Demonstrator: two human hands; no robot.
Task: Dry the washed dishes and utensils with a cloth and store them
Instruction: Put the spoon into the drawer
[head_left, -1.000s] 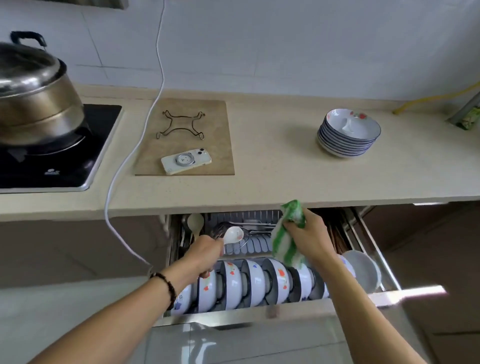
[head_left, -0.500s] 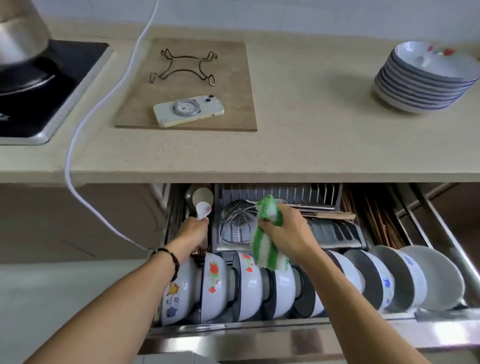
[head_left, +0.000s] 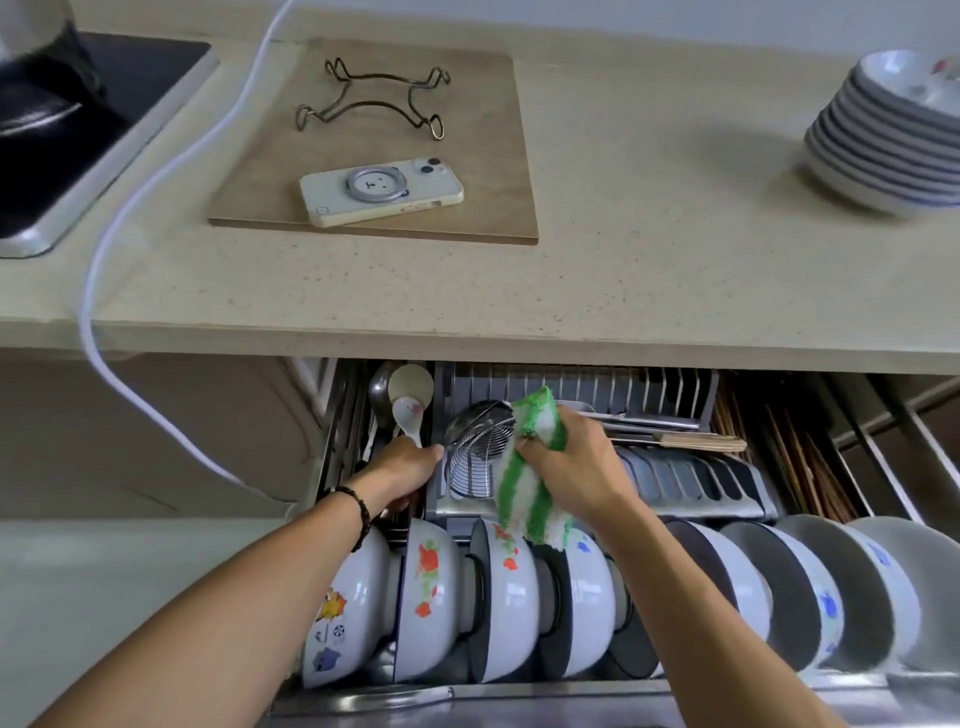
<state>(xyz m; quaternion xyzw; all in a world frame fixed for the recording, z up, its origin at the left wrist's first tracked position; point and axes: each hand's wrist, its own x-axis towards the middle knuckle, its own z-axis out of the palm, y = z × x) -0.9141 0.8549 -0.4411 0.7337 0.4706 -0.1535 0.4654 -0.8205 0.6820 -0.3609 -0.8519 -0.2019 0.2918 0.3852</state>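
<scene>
- The left hand (head_left: 402, 470) pinches the handle of a white ceramic spoon (head_left: 407, 414), whose bowl points up over the drawer's left utensil slot; the right hand (head_left: 569, 467) is clenched round a green-and-white cloth (head_left: 527, 480).
- The pull-out drawer (head_left: 571, 696) now fills the lower view; a second ago it sat far smaller, so the person has leaned in close.
- The rack of upright bowls (head_left: 498, 597) stands along the front of the drawer, below both wrists.
- The cloth has parted from the spoon and hangs over the wire strainer (head_left: 475, 457), so drying of this piece seems finished.
- The spoon has moved left from above the strainer to the narrow slot beside another pale spoon (head_left: 412, 383); storing looks nearly done, only the release left.
</scene>
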